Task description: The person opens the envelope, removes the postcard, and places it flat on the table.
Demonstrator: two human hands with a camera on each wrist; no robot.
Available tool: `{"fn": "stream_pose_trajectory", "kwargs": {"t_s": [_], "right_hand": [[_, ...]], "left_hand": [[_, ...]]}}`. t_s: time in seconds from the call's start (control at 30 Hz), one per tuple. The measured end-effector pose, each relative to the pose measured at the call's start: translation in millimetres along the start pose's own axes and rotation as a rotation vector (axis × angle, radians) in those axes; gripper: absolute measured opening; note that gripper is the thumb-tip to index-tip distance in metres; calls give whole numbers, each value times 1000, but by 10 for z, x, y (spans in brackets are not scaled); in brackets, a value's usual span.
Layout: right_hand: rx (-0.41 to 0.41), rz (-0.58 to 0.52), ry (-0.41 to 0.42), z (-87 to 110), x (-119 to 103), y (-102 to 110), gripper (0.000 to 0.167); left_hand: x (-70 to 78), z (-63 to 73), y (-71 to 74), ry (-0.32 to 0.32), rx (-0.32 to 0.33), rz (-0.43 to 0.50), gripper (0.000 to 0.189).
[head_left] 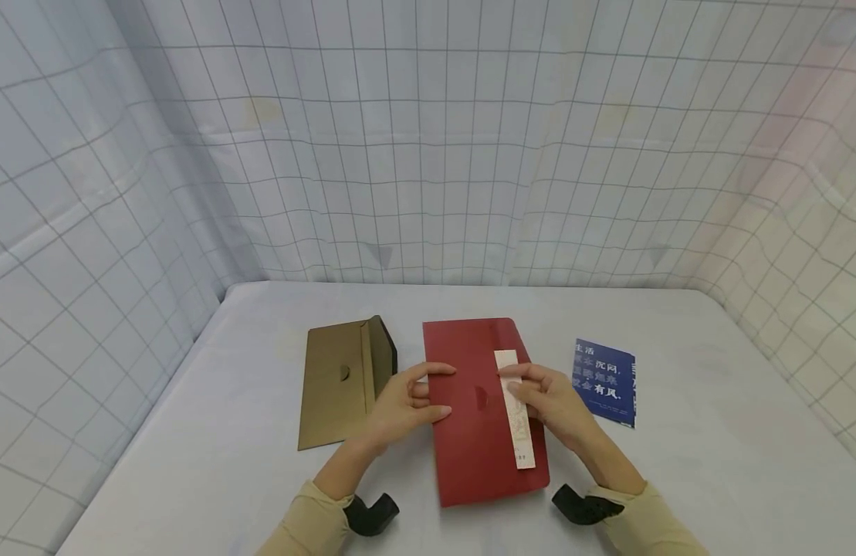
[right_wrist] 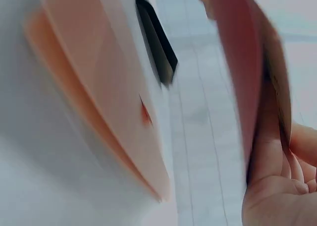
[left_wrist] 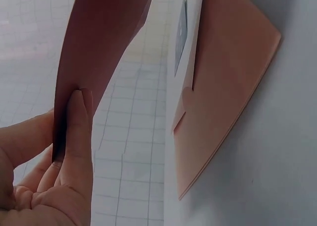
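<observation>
A red envelope (head_left: 469,455) with a small half-round slit stands between the two hands. My left hand (head_left: 403,398) grips its left edge, finger and thumb showing on top and other fingers behind. Along its right side runs a long cream paper strip (head_left: 519,417) with a speckled pattern. My right hand (head_left: 549,398) pinches this strip against the red paper; in the right wrist view its fingers lie between strip and red sheet. Below the gripped red part (left_wrist: 99,42), the left wrist view shows a paler pinkish folded panel (left_wrist: 225,82). The right wrist view shows that panel (right_wrist: 94,72) too, with a slit.
A gold envelope (head_left: 330,386), its dark-lined flap raised at the right, lies left of the red one. To the right lies a blue card (head_left: 604,382) with white writing. White cloth covers the table (head_left: 191,432); a gridded curtain (head_left: 469,154) hangs behind.
</observation>
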State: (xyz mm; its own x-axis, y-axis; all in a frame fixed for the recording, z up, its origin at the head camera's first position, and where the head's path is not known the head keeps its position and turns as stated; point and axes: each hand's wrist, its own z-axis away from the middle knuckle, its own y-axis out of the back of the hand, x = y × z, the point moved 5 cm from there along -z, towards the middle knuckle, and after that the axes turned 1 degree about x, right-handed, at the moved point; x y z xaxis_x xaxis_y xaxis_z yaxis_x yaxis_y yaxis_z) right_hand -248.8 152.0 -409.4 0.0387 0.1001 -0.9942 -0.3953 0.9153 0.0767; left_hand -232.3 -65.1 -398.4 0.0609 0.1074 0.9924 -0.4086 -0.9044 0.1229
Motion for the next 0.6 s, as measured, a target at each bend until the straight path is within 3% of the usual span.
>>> {"fn": "stream_pose_trajectory", "kwargs": {"t_s": [0.2, 0.6], "right_hand": [[58, 94, 30, 9, -33, 159, 41], [84, 50, -2, -23, -18, 185, 39]], "left_hand": [[27, 19, 132, 7, 25, 1, 52], [17, -1, 148, 8, 33, 7, 51]]}}
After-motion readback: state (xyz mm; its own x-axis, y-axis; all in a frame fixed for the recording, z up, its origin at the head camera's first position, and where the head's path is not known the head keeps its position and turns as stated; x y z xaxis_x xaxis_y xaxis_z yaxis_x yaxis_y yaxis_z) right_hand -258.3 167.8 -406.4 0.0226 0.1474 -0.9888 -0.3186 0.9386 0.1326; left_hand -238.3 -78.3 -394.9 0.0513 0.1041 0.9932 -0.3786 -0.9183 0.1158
